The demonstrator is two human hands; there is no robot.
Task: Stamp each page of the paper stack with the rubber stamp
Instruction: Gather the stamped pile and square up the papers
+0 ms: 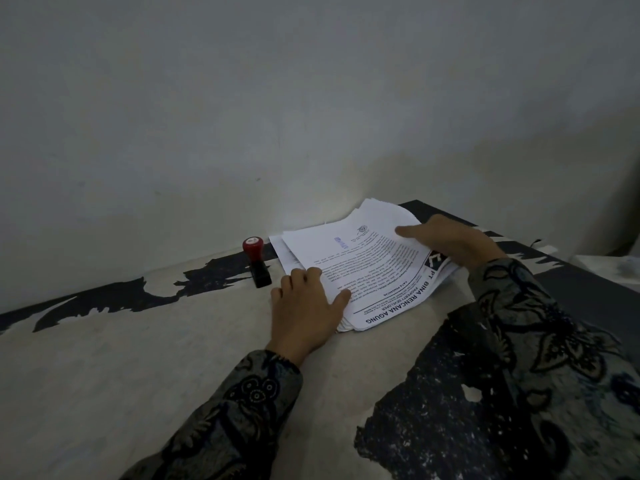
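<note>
Surface: worn table (pixel 145 344) with peeling dark coating, set against a pale wall.
Paper stack (pixel 360 268): beside the wall; its top page carries a blue stamp mark (pixel 341 243).
Rubber stamp (pixel 256 261): upright, just left of the stack, untouched.
Left hand (pixel 304 313): fingers relaxed, pressing the stack's near-left edge.
Right hand (pixel 453 240): fingers curled around the stack's right edge.
Advice: lift only the stamped sheet, keeping the remaining stack pinned.

We're at makeshift office desk: letterhead paper stack (pixel 363 271), rubber stamp (pixel 255 261), worn peeling tabletop (pixel 138 358) against bare wall (pixel 242 98).
</note>
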